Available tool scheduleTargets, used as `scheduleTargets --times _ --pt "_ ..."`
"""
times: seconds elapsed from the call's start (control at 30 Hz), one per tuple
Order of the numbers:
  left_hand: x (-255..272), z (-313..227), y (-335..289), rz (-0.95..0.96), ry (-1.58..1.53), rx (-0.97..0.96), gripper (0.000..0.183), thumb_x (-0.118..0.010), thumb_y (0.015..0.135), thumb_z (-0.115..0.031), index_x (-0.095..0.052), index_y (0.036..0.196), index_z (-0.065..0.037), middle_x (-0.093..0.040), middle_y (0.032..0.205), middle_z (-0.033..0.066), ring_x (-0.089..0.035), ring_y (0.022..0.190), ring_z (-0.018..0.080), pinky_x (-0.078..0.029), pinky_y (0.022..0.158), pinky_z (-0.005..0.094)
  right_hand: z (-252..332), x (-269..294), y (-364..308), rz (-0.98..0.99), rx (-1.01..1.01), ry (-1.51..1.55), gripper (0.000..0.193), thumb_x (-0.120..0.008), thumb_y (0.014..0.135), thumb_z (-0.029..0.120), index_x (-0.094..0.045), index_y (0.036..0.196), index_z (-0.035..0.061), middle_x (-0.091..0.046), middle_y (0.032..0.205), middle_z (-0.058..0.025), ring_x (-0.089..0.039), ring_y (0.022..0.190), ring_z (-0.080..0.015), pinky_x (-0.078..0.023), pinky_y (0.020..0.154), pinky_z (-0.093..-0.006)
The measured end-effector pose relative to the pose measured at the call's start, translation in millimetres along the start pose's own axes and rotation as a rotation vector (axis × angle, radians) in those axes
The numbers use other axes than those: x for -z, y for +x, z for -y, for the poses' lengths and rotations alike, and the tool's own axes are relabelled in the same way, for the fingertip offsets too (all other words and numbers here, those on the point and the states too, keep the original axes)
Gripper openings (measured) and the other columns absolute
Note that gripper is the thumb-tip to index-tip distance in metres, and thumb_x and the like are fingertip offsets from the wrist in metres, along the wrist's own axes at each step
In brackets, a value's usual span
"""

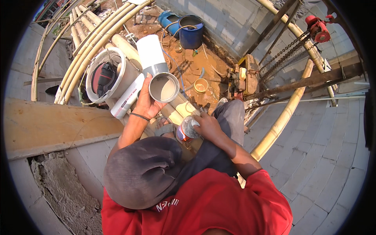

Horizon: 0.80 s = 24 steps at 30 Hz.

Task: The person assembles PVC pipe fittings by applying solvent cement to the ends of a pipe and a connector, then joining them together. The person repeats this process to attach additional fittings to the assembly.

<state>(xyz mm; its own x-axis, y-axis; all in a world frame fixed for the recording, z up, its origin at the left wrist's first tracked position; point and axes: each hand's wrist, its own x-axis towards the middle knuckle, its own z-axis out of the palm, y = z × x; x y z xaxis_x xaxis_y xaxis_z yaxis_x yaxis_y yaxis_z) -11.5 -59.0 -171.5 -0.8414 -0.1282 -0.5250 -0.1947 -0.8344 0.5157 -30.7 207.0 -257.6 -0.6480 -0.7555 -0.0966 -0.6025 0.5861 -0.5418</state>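
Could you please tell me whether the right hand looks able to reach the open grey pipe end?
Probably yes: the right hand is close, nothing visible stands between it and the grey pipe end, and its mouth is uncovered. The hand may first have to leave the small container.

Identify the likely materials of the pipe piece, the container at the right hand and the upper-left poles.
Pipe piece: probably plastic, smooth, evenly white and grey. Container: glinting, silvery top; metal or clear plastic, unclear. Poles: likely bamboo, smooth, round and yellowish.
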Motion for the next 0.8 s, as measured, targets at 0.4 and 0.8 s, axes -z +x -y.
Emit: scheduleTargets --times 0.4,0.8 --pt "19.5 11.6 1.6 0.053 -0.038 0.066 0.053 -0.063 0.096 -0.049 -0.057 0.126 -0.006 -0.066 0.121 0.0131 -0.068 0.109 0.0276 -0.060 0.091 0.0459 -13.1 2.5 -4.1 -0.014 -0.009 0.129 0.051 -0.075 0.076 0.021 -0.060 0.120 0.0016 -0.062 0.104 -0.0200 -0.064 0.096 -0.0413 -0.052 0.082 -0.0492" --pt "27.7 15.1 1.7 0.069 0.005 0.088 0.055 -0.067 0.093 -0.050 -0.060 0.124 -0.006 -0.069 0.117 0.0119 -0.069 0.106 0.0254 -0.060 0.090 0.0445 -13.5 -10.7 -0.9 -0.076 0.035 0.148 0.034 -0.077 0.078 0.024 -0.073 0.110 0.0122 -0.060 0.092 -0.0156 -0.064 0.090 -0.0358 -0.051 0.077 -0.0461"
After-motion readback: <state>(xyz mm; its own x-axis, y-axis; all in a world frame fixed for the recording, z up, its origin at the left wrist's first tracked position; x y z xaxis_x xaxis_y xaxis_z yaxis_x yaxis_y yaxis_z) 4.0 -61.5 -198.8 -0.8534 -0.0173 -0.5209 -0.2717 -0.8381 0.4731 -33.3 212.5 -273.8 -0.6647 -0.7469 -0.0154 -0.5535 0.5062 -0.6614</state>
